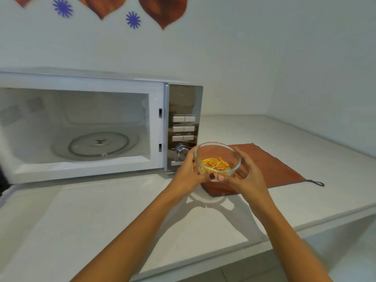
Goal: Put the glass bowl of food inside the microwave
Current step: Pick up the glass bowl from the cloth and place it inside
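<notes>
A clear glass bowl (pixel 217 158) with yellow-orange food pieces in it is held above the counter, in front of the microwave's control panel (pixel 184 127). My left hand (pixel 188 173) cups its left side and my right hand (pixel 247 176) cups its right side, thumbs meeting at the near rim. The white microwave (pixel 85 125) stands at the left with its door swung open. Its cavity shows a glass turntable (pixel 98 144) with nothing on it.
A rust-brown cloth (pixel 272 169) with a dark loop lies on the white counter (pixel 101 216) under and right of the bowl. The open door's edge (pixel 3 186) shows at far left. The counter's front edge runs lower right.
</notes>
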Available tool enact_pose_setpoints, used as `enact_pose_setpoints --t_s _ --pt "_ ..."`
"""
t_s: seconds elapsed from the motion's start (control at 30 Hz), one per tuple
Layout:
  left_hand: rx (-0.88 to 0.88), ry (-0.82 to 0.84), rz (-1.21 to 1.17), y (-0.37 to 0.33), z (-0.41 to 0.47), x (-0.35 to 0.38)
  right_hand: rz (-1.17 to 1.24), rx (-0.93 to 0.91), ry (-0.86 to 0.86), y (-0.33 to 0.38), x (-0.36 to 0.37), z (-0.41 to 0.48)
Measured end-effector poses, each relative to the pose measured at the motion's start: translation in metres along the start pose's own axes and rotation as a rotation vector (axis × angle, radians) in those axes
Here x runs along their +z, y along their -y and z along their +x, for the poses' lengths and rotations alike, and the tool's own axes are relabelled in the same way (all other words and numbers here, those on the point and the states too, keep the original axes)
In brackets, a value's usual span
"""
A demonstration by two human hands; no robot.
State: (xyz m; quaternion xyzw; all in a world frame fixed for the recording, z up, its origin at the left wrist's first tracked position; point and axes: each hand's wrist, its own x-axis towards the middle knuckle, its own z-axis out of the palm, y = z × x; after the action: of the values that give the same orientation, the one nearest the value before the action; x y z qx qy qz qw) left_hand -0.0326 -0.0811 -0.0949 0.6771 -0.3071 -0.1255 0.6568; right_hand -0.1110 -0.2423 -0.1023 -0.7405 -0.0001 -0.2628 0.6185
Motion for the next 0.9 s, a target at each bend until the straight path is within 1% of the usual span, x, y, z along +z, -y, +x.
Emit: enact_pose_setpoints --t_s 0.13,0.3,0.5,0.57,0.7,0.9 --pt "0.015 -0.115 0.057 -0.009 -0.034 -0.03 -0.003 0.007 0.062 0.014 0.037 -0.008" --pt "0.06 -0.22 0.084 -0.016 -0.07 -0.079 0.086 0.018 0.162 0.032 0.091 -0.013" --pt "0.082 -0.36 0.079 -0.021 -0.096 -0.141 0.154 0.045 0.235 0.046 0.16 -0.001" --pt "0.075 -0.389 0.085 -0.022 -0.1 -0.159 0.186 0.066 0.255 0.047 0.18 0.006" --pt "0.042 -0.475 0.12 -0.027 -0.098 -0.196 0.175 0.087 0.287 0.051 0.221 0.028" --pt "0.051 -0.523 0.106 -0.03 -0.074 -0.242 0.181 0.091 0.329 0.051 0.265 0.07"
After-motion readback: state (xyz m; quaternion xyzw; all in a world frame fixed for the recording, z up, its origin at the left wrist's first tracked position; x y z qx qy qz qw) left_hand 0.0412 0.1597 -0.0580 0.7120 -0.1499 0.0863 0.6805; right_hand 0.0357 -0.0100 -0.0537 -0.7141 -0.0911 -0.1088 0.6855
